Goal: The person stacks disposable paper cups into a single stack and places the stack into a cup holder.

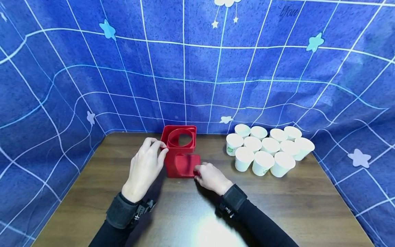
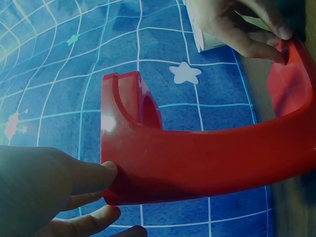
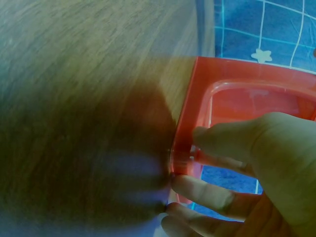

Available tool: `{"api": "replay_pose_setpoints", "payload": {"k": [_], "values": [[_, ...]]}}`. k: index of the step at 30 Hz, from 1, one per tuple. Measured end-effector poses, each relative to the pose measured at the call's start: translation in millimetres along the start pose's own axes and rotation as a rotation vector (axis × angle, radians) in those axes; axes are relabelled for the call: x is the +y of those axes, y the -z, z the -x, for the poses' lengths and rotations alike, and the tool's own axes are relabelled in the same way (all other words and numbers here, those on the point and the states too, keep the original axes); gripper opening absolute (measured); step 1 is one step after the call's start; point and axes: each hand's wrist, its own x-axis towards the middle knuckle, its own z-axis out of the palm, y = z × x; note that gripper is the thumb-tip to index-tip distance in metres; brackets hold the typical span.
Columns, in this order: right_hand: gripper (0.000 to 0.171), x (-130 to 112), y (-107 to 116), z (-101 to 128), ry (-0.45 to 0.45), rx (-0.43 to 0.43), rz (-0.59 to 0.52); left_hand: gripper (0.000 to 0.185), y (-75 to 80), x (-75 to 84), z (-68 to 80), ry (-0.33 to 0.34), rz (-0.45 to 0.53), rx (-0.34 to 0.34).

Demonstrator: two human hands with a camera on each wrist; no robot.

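Blue cloth printed with a white grid and pale stars [image 1: 107, 30] hangs behind and to both sides of a dark wooden table [image 1: 191, 212], where you work with both bare hands in black sleeves and wrist straps.

Between your hands stands a red plastic holder [image 1: 181, 151], a box-like frame with a round opening in its top and a cut-out in the side facing you. It sits on the table near the back edge, upright.

Your left hand [image 1: 145, 168] rests against the holder's upper left corner, fingers curled over the top rim and thumb on the side wall; the left wrist view shows fingertips [image 2: 94, 175] pressed on the red edge. Your right hand [image 1: 210, 176] is at the lower front right corner, fingers [image 3: 222, 143] curled round the frame's edge and pinching it.

Just to the right of your right hand, apart from the holder, a cluster of white paper cups [image 1: 268, 151] stands on the table, most mouth-down.

You appear to be at the step of steadying or positioning the holder, with no cup in hand. A next move would probably call for freeing the right hand while the left keeps the frame from sliding.
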Motion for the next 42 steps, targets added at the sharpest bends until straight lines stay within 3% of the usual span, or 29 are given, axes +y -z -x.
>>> {"api": "replay_pose_setpoints", "payload": {"k": [42], "values": [[0.009,2.8,-3.3,4.4,0.043,0.036,0.002,0.015,-1.1,-0.4,2.8,0.026,0.008,-0.021]]}}
